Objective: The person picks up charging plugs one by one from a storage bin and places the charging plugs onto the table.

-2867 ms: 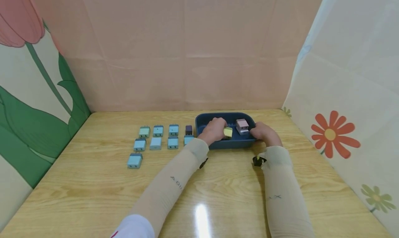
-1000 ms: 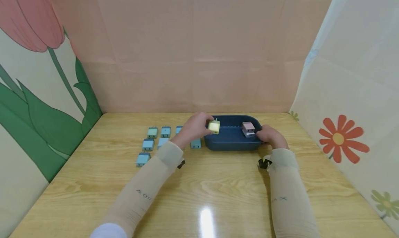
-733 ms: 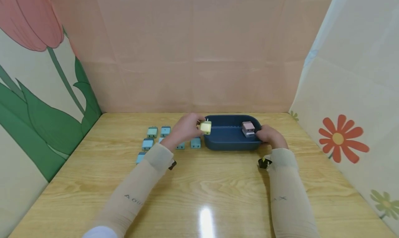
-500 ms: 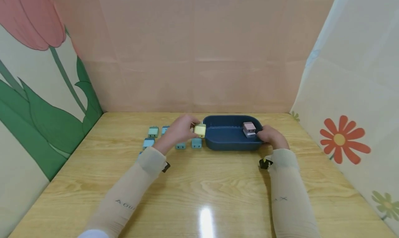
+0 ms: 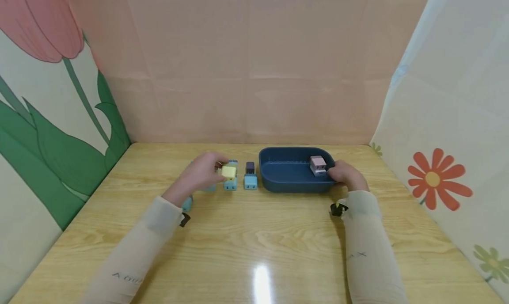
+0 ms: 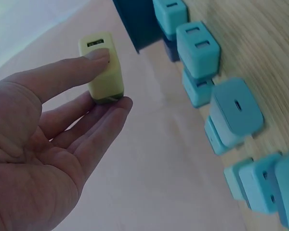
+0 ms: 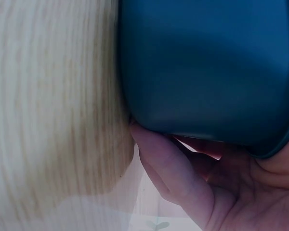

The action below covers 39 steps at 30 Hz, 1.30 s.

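In the head view my left hand (image 5: 199,175) pinches a yellow USB wall charger (image 5: 228,172) above the rows of blue chargers (image 5: 250,182). The left wrist view shows the thumb on one side of that yellow charger (image 6: 105,77) and fingertips on the other, its port end facing up. My right hand (image 5: 344,174) grips the right end of a dark blue plastic bin (image 5: 294,187). Seen from the right wrist, its fingers lie against the bin's outer wall (image 7: 197,72). Inside the bin, a pink charger (image 5: 317,162) sits on a whitish one (image 5: 318,172).
A small dark purple charger (image 5: 250,167) stands left of the bin. My left hand and forearm hide part of the rows. The wooden table (image 5: 302,242) meets a pink backdrop (image 5: 246,74) behind and flower-printed sheets (image 5: 433,171) at the sides.
My left hand has lifted the yellow charger from the bin and carried it left, over the blue chargers. The right hand stays at the bin's right end.
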### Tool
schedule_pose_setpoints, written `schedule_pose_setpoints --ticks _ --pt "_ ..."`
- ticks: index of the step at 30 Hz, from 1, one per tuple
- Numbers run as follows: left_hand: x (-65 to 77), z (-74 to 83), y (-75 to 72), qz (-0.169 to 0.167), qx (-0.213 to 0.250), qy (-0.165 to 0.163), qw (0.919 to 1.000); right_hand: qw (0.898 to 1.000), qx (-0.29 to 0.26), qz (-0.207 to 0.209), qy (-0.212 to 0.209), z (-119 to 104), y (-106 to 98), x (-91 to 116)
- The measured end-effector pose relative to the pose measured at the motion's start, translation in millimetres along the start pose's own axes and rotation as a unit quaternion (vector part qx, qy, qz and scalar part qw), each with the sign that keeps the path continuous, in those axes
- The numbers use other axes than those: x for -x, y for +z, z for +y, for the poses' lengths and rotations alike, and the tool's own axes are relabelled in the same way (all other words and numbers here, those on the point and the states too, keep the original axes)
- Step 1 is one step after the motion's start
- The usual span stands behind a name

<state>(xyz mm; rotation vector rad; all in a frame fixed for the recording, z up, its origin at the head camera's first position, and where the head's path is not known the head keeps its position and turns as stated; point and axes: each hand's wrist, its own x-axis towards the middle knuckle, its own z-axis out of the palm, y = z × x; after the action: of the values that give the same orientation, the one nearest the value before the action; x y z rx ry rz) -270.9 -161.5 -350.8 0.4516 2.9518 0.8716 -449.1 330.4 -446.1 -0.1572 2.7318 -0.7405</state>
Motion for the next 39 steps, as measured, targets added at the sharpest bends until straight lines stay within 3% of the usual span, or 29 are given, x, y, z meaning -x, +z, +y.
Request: schedule_pose_setpoints --ticks 3,5,6,10,12,13,16,22,39 --pt "8.8 -11.0 -4.7 0.005 -0.002 -0.008 1.0000 1.000 0.004 0.003 0.010 -36.3 -1.3 37.0" --pt "14.2 -18.3 -7.6 0.007 0.000 -0.012 0.9999 1.000 0.011 0.006 0.015 -47.2 -0.9 47.3" --pt "16.5 -21.6 -9.1 0.007 -0.002 -0.011 0.9999 1.000 0.006 0.010 0.002 -37.1 -0.9 38.8" --pt "23.4 -30.3 -15.6 0.006 -0.003 -0.013 0.9999 1.000 0.000 0.013 0.005 -36.0 -1.4 39.1" --pt "25.9 -33.0 -19.3 0.001 -0.002 -0.016 0.9999 1.000 0.004 0.017 0.006 -38.1 -0.4 41.0" --pt "27.2 -34.1 -21.1 -0.001 0.001 -0.020 0.9998 0.999 0.014 0.018 0.025 -50.8 0.3 50.9" --pt "30.5 -36.9 -26.2 -0.010 0.007 -0.024 0.9996 0.999 0.022 0.025 0.017 -57.6 1.3 57.7" --pt "35.4 -39.4 -32.5 -0.026 0.004 -0.032 0.9991 0.999 0.012 0.028 0.017 -59.8 0.0 59.2" --pt "34.4 -41.9 -27.3 -0.095 -0.007 -0.029 0.9951 0.999 -0.008 0.007 0.037 -58.5 -3.5 58.8"
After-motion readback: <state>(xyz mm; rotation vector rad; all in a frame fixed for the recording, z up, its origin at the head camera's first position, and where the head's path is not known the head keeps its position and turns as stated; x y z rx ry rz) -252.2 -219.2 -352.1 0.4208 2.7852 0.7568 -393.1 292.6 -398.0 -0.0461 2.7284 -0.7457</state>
